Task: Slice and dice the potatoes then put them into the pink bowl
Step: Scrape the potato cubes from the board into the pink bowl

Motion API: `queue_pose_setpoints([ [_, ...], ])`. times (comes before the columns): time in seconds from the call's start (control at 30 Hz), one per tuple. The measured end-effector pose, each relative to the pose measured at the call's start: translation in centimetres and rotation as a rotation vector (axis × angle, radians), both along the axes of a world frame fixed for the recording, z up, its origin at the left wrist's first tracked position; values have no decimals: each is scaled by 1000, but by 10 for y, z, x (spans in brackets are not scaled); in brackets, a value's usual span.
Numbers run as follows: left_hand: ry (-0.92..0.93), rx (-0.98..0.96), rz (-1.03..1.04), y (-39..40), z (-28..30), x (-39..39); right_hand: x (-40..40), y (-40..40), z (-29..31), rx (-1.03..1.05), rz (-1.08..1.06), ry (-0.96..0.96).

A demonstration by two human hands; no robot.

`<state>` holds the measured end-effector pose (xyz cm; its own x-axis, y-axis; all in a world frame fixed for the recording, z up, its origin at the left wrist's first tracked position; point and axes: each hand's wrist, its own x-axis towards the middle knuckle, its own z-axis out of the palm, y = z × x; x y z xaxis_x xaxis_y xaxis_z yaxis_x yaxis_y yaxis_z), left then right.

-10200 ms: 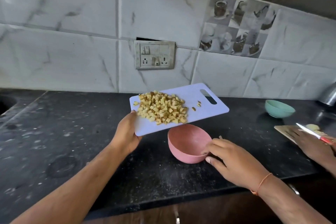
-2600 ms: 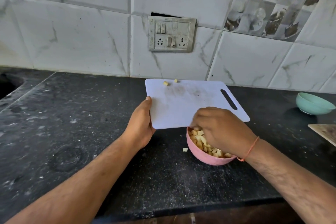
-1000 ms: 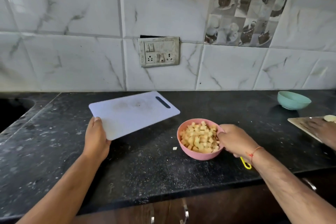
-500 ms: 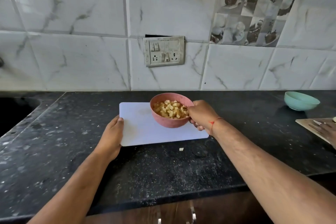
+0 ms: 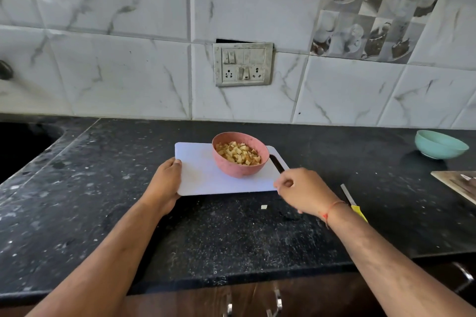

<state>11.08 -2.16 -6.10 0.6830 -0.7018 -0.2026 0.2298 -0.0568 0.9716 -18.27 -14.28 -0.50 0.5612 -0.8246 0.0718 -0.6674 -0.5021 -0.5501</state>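
Potatoes (image 5: 238,153) diced, in pink bowl (image 5: 240,168) | left hand (image 5: 164,185) grips board (image 5: 203,175) | right hand (image 5: 304,192) loose (no writing)

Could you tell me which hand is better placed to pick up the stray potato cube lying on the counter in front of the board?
The right hand. It holds nothing and hovers beside the stray cube, while the left hand grips the white cutting board.

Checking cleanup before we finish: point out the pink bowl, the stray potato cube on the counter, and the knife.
pink bowl (image 5: 239,170), head view, front outer wall.
stray potato cube (image 5: 264,206), head view, its top face.
knife (image 5: 347,195), head view, middle of blade.
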Motion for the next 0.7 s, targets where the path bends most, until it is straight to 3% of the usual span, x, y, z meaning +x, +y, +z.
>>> queue_pose_setpoints([
  [0.1, 3, -5, 2, 0, 1, -2, -6, 3, -9, -46, 145, 162],
  [0.37, -37, 3, -9, 1, 4, -4, 16, 7, -14, -222, 227, 289],
  [0.7, -100, -49, -15, 5, 9, -13, 22, 16, -2, -103, 187, 288],
])
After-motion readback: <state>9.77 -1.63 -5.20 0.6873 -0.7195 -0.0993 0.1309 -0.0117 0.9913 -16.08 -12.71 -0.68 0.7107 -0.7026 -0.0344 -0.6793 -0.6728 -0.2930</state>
